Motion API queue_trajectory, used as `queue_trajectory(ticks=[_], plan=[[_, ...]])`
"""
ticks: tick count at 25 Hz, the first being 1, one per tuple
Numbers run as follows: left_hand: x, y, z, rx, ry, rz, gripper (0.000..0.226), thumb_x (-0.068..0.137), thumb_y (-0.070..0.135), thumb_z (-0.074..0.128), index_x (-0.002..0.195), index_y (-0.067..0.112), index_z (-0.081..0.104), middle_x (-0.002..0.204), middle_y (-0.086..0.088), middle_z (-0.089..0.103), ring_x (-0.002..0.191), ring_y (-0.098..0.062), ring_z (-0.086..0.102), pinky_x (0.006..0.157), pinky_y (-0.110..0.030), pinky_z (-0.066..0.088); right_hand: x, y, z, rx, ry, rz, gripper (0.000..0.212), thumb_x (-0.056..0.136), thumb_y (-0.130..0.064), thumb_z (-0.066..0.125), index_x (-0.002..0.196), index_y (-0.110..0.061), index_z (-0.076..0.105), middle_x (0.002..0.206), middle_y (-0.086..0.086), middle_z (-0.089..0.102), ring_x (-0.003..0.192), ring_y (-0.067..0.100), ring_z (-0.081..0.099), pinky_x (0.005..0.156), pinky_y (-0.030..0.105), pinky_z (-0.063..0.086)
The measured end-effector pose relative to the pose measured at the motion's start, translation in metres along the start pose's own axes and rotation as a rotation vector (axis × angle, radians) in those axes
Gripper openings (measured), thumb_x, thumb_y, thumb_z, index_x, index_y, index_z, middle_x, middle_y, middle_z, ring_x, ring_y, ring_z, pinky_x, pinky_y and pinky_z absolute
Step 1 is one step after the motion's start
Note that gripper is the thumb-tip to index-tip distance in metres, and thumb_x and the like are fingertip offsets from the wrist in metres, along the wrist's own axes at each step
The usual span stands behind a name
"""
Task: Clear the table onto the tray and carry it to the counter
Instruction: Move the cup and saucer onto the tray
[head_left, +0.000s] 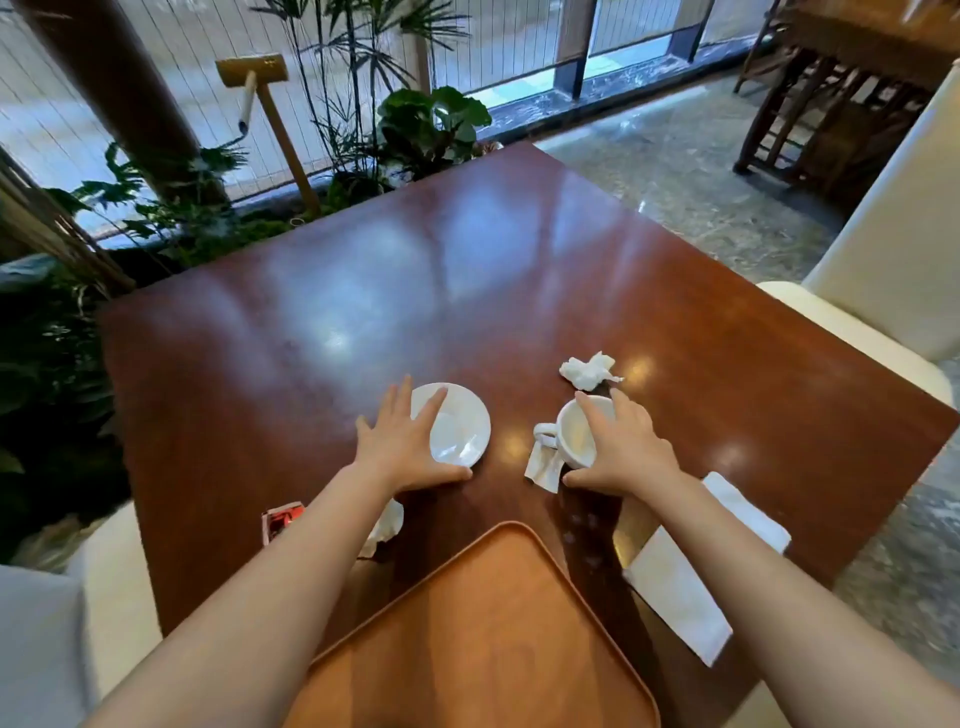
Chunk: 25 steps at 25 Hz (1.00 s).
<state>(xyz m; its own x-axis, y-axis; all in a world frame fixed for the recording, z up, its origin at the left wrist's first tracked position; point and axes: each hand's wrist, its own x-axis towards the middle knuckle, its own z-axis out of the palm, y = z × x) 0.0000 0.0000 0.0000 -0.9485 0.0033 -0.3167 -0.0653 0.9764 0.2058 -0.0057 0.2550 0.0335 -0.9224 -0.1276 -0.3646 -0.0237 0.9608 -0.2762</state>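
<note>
An orange-brown tray (483, 634) lies at the near edge of the dark wooden table (467, 291), with nothing on it. Beyond it sits a white saucer (462, 426); my left hand (400, 447) lies spread over its left side, thumb at its near rim. A white cup (574, 428) with its handle to the left stands to the right, and my right hand (618, 447) wraps around its right side and rim. A crumpled tissue (589, 370) lies behind the cup, another tissue (543, 465) beside its base, and a folded white napkin (696, 571) under my right forearm.
A small red-and-white packet (280, 519) and a crumpled tissue (387, 525) lie near my left forearm. Cream chairs stand at the right (893, 291) and near left (47, 623). Plants (426, 130) edge the table's far left. Wooden furniture (841, 93) stands at the back right.
</note>
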Motion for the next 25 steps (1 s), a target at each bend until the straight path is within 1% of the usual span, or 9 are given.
queue_trajectory(ticks=[3,5,7,10,14,16,20,23,25], plan=[[0.017,-0.001,0.003,0.011,-0.119,-0.006,0.118,0.052,0.075,0.065,0.142,0.044,-0.004,0.156,-0.007,-0.017,0.143,-0.026,-0.015,0.106,-0.067,0.013,0.01,0.004,-0.008,-0.021,-0.039,0.015,0.092,0.063,-0.044,0.072,0.138,-0.034,0.022,0.141,0.007,0.029,0.13,0.03,0.03,0.088,0.046,0.044],[0.026,-0.003,0.007,-0.013,-0.148,-0.013,0.121,0.05,0.074,0.067,0.141,0.046,-0.008,0.156,-0.009,-0.019,0.142,-0.027,-0.017,0.104,-0.068,0.014,0.017,0.005,-0.009,-0.028,-0.064,0.035,0.09,0.064,-0.044,0.072,0.138,-0.031,0.024,0.138,0.006,0.033,0.126,0.03,0.034,0.085,0.042,0.045],[0.032,-0.002,0.011,-0.011,-0.174,-0.011,0.123,0.048,0.074,0.067,0.14,0.047,-0.011,0.155,-0.01,-0.019,0.142,-0.028,-0.016,0.104,-0.068,0.015,0.017,0.002,-0.007,-0.021,-0.055,0.027,0.085,0.066,-0.041,0.072,0.136,-0.028,0.027,0.134,0.006,0.036,0.123,0.029,0.036,0.082,0.04,0.044],[0.039,-0.001,0.014,0.034,-0.153,0.006,0.124,0.047,0.074,0.067,0.139,0.048,-0.011,0.156,-0.008,-0.015,0.142,-0.027,-0.014,0.103,-0.068,0.018,0.016,0.003,-0.006,-0.012,-0.018,0.019,0.081,0.067,-0.04,0.07,0.135,-0.026,0.029,0.13,0.004,0.037,0.121,0.028,0.036,0.081,0.039,0.044],[0.037,0.006,0.016,0.105,-0.102,0.065,0.119,0.051,0.066,0.068,0.141,0.045,-0.007,0.154,-0.012,-0.001,0.141,-0.032,-0.003,0.1,-0.063,0.025,0.014,0.005,-0.004,-0.002,0.03,0.021,0.075,0.066,-0.043,0.069,0.13,-0.027,0.034,0.126,0.003,0.041,0.118,0.027,0.038,0.074,0.036,0.041],[0.035,0.011,0.018,0.109,-0.067,0.061,0.115,0.053,0.062,0.067,0.142,0.043,-0.003,0.151,-0.014,0.007,0.138,-0.033,0.003,0.097,-0.06,0.029,0.013,0.005,-0.004,0.002,0.067,0.006,0.074,0.066,-0.046,0.069,0.129,-0.027,0.034,0.125,0.003,0.041,0.117,0.027,0.038,0.071,0.034,0.039],[0.028,0.015,0.013,0.078,-0.015,0.046,0.112,0.052,0.06,0.067,0.142,0.04,0.005,0.147,-0.014,0.012,0.135,-0.034,0.008,0.095,-0.057,0.031,0.009,0.006,-0.011,-0.019,0.125,-0.019,0.081,0.063,-0.049,0.072,0.131,-0.031,0.033,0.13,0.002,0.04,0.118,0.028,0.037,0.073,0.037,0.044],[0.011,0.021,-0.008,0.059,0.071,0.045,0.11,0.051,0.061,0.068,0.142,0.039,0.008,0.146,-0.014,0.015,0.132,-0.034,0.012,0.094,-0.057,0.032,0.0,-0.001,-0.028,-0.027,0.163,-0.068,0.079,0.063,-0.041,0.071,0.131,-0.032,0.033,0.132,0.003,0.038,0.118,0.029,0.037,0.072,0.034,0.04],[-0.009,0.025,-0.022,0.048,0.126,0.051,0.11,0.052,0.06,0.068,0.142,0.038,0.009,0.146,-0.014,0.014,0.132,-0.034,0.011,0.094,-0.057,0.032,-0.011,-0.008,-0.038,-0.027,0.186,-0.11,0.081,0.064,-0.039,0.071,0.135,-0.031,0.031,0.138,0.003,0.035,0.123,0.03,0.034,0.076,0.037,0.042]])
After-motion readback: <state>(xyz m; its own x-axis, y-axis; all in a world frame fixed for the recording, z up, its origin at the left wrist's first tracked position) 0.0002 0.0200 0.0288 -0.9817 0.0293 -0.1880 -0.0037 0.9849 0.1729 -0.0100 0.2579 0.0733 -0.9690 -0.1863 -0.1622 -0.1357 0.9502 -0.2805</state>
